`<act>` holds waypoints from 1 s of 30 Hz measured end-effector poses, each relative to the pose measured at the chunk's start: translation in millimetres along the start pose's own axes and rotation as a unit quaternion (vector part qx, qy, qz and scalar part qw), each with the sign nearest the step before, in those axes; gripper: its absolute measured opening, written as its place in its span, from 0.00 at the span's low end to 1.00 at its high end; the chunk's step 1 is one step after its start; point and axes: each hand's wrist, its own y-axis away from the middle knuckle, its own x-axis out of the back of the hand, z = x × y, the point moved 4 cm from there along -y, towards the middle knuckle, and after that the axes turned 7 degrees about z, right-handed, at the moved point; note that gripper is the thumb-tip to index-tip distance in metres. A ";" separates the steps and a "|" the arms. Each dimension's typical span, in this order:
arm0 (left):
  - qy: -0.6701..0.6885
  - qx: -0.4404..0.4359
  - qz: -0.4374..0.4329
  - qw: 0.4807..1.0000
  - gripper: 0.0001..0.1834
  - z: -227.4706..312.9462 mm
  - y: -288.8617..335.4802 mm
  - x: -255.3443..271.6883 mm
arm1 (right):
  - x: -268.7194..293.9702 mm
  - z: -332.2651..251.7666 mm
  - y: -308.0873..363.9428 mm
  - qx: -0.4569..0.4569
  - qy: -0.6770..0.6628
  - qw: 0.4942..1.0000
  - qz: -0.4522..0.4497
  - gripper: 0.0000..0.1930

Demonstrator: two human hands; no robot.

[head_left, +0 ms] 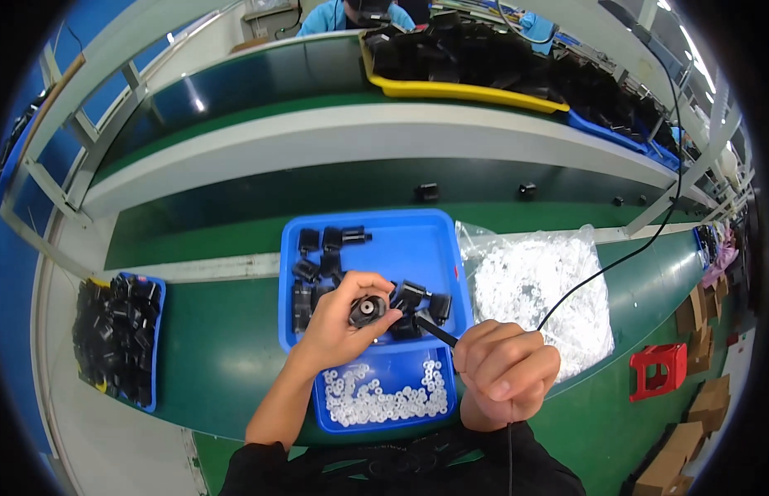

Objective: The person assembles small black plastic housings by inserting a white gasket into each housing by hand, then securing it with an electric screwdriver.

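Observation:
My left hand (330,326) is closed around a black rounded part (367,309), its end turned up and showing a small pale ring at the centre. My right hand (508,368) grips a slim black pen-like tool (438,332), whose tip points left toward that part without touching it. Beneath the hands lies a blue tray (430,240), with several loose black parts (308,240) along its left side and lower edge. Nearer to me, a smaller blue tray (321,405) holds many white ring-shaped pieces (392,405).
Right of the trays lies a clear bag (549,289) of white pieces. A bin (159,347) heaped with black parts stands left. Across the back, single black parts (427,192) rest on a dark green strip. A black cable (624,263) hangs at right, near a red stool (659,372).

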 end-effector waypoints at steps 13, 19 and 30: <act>0.020 -0.082 -0.097 0.992 0.10 5.6 -13.3 -14.3 | 20.3 4.7 -5.5 -0.023 -0.130 0.991 0.034 0.09; -0.001 -0.069 -0.155 0.986 0.12 -10.7 -2.9 -21.1 | 10.8 10.3 2.4 -0.039 -0.137 0.989 0.050 0.07; 0.027 -0.043 -0.175 0.983 0.16 -26.4 -7.3 -23.1 | 9.3 49.8 22.2 -0.218 0.033 0.970 0.106 0.08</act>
